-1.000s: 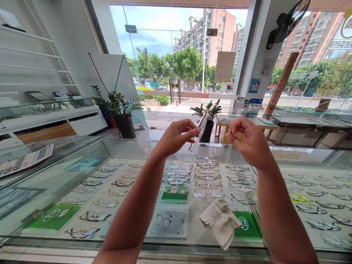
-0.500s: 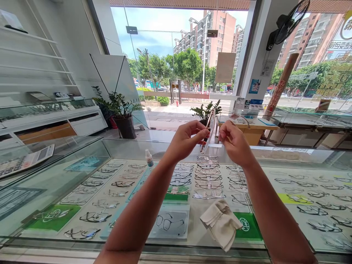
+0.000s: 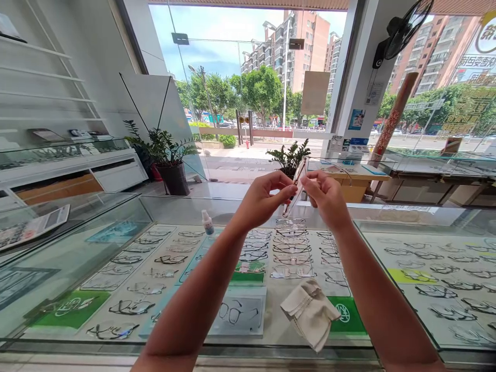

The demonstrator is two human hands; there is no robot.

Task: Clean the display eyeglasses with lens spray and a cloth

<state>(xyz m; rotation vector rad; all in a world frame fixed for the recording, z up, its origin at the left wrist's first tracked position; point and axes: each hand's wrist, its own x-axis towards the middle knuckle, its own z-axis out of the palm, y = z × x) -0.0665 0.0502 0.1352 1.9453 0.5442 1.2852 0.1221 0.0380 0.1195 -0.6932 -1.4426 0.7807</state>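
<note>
A pair of eyeglasses (image 3: 301,169) is held up over the glass counter, seen nearly edge-on and tilted. My left hand (image 3: 267,199) pinches it near the middle between thumb and fingers. From the other side my right hand (image 3: 326,196) closes on it, thumb and fingers bent at the frame; its exact grip is partly hidden. On the counter below lies a crumpled beige cleaning cloth (image 3: 310,312). A small white spray bottle (image 3: 207,222) stands to the left of my left forearm.
The glass display counter (image 3: 155,199) holds rows of spectacle frames (image 3: 292,248), with green cards among them. A calculator-like device (image 3: 42,225) rests at the far left. Beyond the counter are potted plants (image 3: 172,165), a wooden desk (image 3: 352,181) and a glass door.
My right hand has moved left to the eyeglasses, from slightly apart to touching them. The glasses have turned a little. My left hand keeps its pinch.
</note>
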